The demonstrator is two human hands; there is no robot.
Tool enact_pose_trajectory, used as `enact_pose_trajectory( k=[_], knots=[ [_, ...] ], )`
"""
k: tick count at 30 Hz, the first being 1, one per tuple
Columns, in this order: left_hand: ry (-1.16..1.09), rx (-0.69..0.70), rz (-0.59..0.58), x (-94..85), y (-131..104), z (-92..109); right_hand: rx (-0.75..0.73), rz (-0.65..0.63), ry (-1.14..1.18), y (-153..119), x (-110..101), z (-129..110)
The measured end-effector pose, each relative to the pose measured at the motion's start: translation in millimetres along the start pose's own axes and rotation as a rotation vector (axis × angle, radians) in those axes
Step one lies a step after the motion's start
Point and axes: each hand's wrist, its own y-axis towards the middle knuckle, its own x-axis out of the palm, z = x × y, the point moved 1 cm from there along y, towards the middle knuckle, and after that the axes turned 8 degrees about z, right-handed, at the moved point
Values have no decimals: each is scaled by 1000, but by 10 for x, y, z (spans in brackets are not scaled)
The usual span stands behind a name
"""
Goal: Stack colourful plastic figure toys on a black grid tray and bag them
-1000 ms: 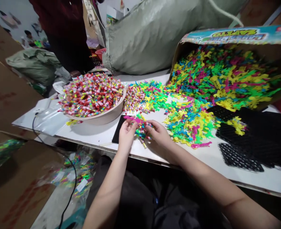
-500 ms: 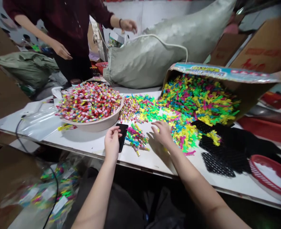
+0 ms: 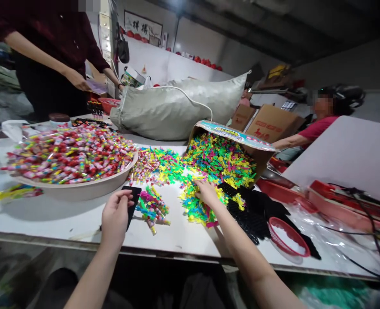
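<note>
Right hand (image 3: pixel 205 192) loosely open at my bright toy pile (image 3: pixel 194 211); left hand (image 3: pixel 115 211) curled, whether around anything I can't tell.
Toys (image 3: pixel 220 156) fill the box (image 3: pixel 263 161), flap lettering (image 3: pixel 231 131) unclear; small tubes (image 3: pixel 75 156) heap the basin (image 3: pixel 117 179); the wall sign (image 3: pixel 143 28) shows Chinese characters.

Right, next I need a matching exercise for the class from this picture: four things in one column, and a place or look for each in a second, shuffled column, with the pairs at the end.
Column one
1. The wearer's right hand
2. The wearer's left hand
3. The pale basin
4. The large sack

Column two
A. Beside a flat black object
B. Greyish, with a white cord across it
C. At the loose pile of bright pieces
D. Heaped with small, mostly red and pink tubes

Right pairs: 1-C, 2-A, 3-D, 4-B
</note>
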Motion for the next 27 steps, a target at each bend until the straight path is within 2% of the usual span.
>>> enact_pose_trajectory(
  k=[5,10,13,16,18,20,22,24,27],
  knots=[
    [-13,22,-11,-31,10,-3,14,31,132,54,35,-43],
    [-56,31,-22,-74,57,-26,116,-83,31,138,-71,6],
    [-60,62,-85,-58,55,-54,166,-38,230,163,-175,-129],
    [26,219,-144,2,-16,-74,150,-3,692,97,-224,-542],
    [57,297,-190,59,-87,-81,136,-82,934,19,-214,-925],
    [15,276,-279,114,-140,-86,69,-223,1073,-37,-211,-1306],
    [-31,204,-344,140,-146,-85,-59,-305,1127,-17,-253,-1610],
    [-24,171,-302,120,-100,-73,-212,-312,1092,98,-325,-1817],
    [10,174,-93,25,18,-37,-356,-210,1004,399,-372,-2028]
  ],
)
